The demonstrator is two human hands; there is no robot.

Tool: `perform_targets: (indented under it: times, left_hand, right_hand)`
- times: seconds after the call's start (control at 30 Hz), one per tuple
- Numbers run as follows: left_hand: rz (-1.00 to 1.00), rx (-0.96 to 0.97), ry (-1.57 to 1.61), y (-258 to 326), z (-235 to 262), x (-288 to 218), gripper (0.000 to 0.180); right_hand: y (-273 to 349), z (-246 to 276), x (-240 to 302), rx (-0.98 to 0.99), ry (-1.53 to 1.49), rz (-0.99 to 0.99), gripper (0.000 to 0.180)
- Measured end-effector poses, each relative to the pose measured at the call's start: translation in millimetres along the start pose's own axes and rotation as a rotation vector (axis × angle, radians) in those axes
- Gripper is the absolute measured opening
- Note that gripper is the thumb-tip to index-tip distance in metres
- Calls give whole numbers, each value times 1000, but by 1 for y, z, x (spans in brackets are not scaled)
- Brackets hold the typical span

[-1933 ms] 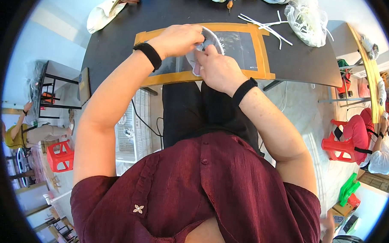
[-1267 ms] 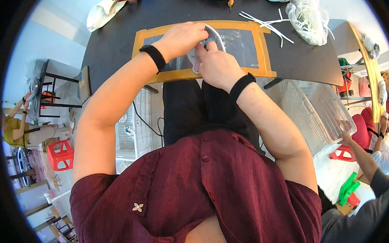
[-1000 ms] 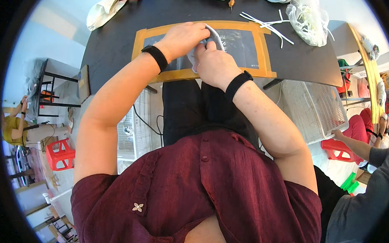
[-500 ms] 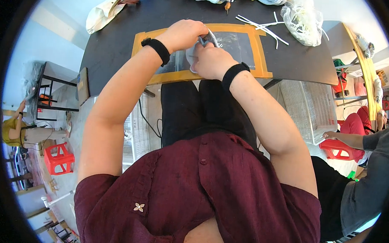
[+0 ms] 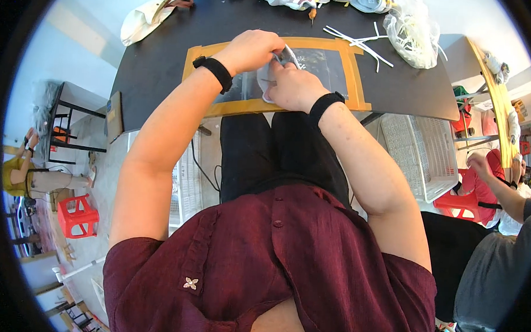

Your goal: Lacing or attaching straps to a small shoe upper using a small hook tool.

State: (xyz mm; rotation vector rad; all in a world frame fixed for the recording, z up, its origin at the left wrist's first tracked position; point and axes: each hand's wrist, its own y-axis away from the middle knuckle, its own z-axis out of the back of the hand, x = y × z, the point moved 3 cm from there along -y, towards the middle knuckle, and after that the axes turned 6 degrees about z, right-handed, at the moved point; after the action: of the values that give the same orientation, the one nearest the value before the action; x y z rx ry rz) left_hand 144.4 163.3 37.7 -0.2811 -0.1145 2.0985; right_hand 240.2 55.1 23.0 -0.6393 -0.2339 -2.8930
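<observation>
Over the front part of the table point(image 5: 158, 65), my two hands work close together on a pale grey, curved, soft-looking piece point(image 5: 264, 82). My left hand point(image 5: 253, 50) has its fingers closed on the piece's far edge. Lower and to the right, my right hand point(image 5: 296, 87) is closed on the near part, its fingers bent against the inside. Much of the piece is hidden by my hands, and its exact kind cannot be made out. Beneath them lies a dark clear-covered panel point(image 5: 324, 74) bordered with tan tape point(image 5: 351, 75).
White strips point(image 5: 363, 43) and a clear bag of pale strips point(image 5: 411, 39) lie at the far right. A cream pouch point(image 5: 145, 22) is far left. White crates point(image 5: 427, 154) stand below the table. A co-worker point(image 5: 495, 273) sits at right, near a red stool point(image 5: 460, 205).
My hands stay on the grey piece with only a slight shift. The whole view has moved a little. The co-worker at right has raised a hand.
</observation>
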Motion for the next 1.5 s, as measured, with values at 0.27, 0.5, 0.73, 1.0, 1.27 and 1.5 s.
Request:
perform_targets:
  times: [0.27,0.5,0.73,1.0,1.27,1.5]
  left_hand:
    - [-120,-74,-13,5,-2,-4,13]
    - [-90,-43,46,7,-3,3,12]
    - [-149,-66,13,10,-4,0,11]
    - [-149,53,83,28,3,7,22]
    - [-96,16,317,56,47,-11,13]
    - [94,463,1190,94,94,-38,11]
  right_hand:
    - [-13,6,-10,160,-76,37,62]
    - [-3,1,-6,29,-8,-4,65]
    - [-17,6,-9,143,-16,19,60]
    - [-2,4,-3,53,77,70,50]
    - [79,53,-16,-605,-85,457,52]
    - [114,118,34,-487,-179,769,73]
